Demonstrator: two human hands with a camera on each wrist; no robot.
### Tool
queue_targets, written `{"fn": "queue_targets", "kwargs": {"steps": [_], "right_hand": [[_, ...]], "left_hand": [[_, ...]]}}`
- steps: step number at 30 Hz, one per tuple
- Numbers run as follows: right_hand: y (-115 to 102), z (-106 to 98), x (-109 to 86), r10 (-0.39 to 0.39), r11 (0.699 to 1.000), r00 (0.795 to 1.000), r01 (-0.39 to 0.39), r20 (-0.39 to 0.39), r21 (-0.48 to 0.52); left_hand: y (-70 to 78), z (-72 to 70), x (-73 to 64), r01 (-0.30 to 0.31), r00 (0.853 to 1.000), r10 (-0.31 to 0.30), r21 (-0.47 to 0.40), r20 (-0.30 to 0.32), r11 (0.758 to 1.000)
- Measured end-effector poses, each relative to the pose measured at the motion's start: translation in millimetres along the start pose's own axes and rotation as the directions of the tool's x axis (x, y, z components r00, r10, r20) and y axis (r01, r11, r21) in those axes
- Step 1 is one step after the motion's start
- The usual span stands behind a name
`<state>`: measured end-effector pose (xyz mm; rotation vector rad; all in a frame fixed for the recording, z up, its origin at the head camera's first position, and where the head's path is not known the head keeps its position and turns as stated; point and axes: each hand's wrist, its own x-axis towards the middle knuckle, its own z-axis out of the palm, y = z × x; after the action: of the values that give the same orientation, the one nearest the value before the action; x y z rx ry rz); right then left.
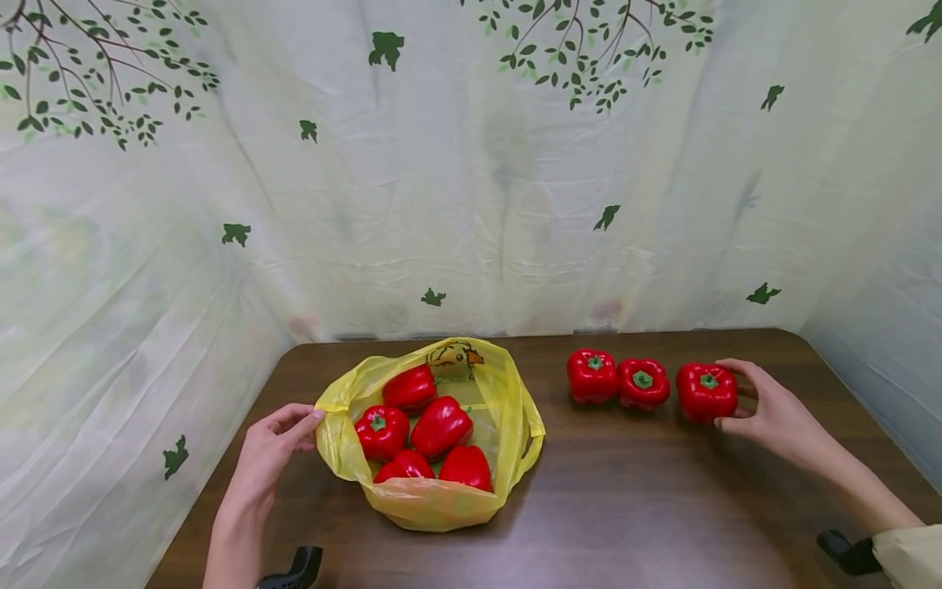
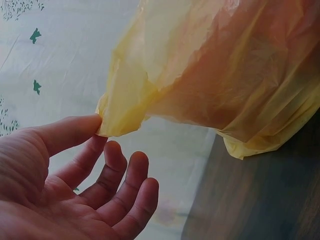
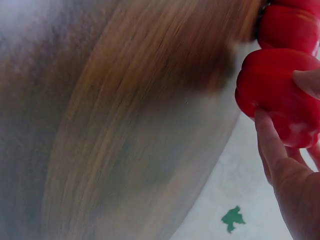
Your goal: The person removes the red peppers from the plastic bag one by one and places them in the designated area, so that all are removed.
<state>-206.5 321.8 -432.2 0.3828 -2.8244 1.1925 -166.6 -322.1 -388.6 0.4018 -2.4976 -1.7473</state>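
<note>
A yellow plastic bag [image 1: 423, 503] stands on the table with its mouth spread, and several red bell peppers [image 1: 441, 427] lie inside it. My left hand [image 1: 268, 450] pinches the bag's left rim between thumb and index finger; in the left wrist view the other fingers hang loosely below the pinched yellow plastic [image 2: 122, 112]. On the right, my right hand [image 1: 773, 413] grips a red bell pepper [image 1: 706, 394] from its right side, thumb and fingers around it. The right wrist view shows this bell pepper [image 3: 277, 90] with the fingers against its surface.
Two more red bell peppers, one [image 1: 592, 375] at the left and one [image 1: 643, 384] beside the held pepper, stand in a row near the back of the brown wooden table [image 1: 611, 507]. A white curtain [image 1: 508, 204] with leaf prints hangs behind the table.
</note>
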Motion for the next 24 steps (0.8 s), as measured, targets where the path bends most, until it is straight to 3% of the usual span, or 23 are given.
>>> {"fn": "queue_targets", "kwargs": {"steps": [24], "right_hand": [[12, 6, 20.7, -0.001, 1.0, 1.0, 0.002, 0.028, -0.012]], "left_hand": [[0.0, -1.0, -2.0, 0.0, 1.0, 0.0, -0.009, -0.007, 1.0]]}}
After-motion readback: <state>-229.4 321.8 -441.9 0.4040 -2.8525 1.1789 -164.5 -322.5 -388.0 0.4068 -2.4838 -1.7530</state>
